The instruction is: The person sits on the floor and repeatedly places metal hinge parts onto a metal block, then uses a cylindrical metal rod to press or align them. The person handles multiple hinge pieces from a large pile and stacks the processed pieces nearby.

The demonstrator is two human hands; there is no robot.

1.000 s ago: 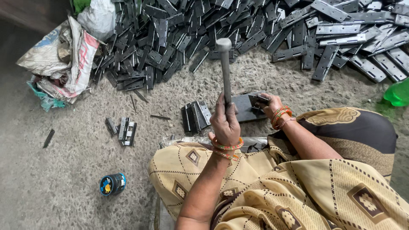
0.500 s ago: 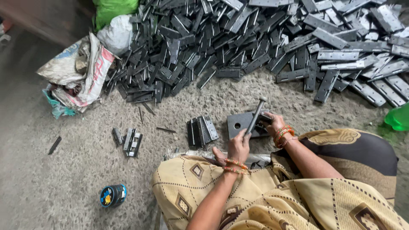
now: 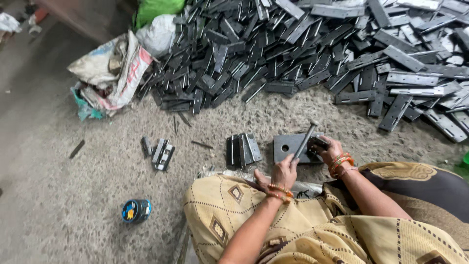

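room: bare floor (image 3: 73, 205) left of the knees; hinge pile (image 3: 312, 54) crowds the far edge
left hand (image 3: 285, 172): clenched on hammer (image 3: 305, 141)
right hand (image 3: 332, 149): grasping dark hinge (image 3: 318, 143) on grey steel plate (image 3: 288, 146)

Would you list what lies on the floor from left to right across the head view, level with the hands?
Small loose hinges → stack of hinges → left hand holding hammer → flat metal block → right hand.
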